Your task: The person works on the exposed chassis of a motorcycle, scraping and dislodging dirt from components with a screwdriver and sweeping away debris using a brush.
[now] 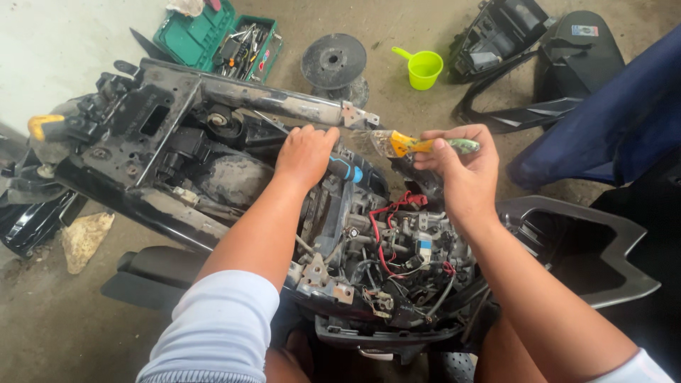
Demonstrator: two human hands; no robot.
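A yellow-and-clear plastic-handled screwdriver (pixel 403 143) lies level in a fist, far right of the stripped scooter frame — a blue-and-black handled tool (pixel 346 170) pokes out just left.

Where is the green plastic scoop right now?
In the head view the green plastic scoop stands on the concrete floor at top centre, right of the black round spool and left of the black body panels, beyond the right hand.

Grimy matt metal frame (pixel 269 106), glossy green plastic cup (pixel 423 69), rough concrete floor (pixel 64 326).
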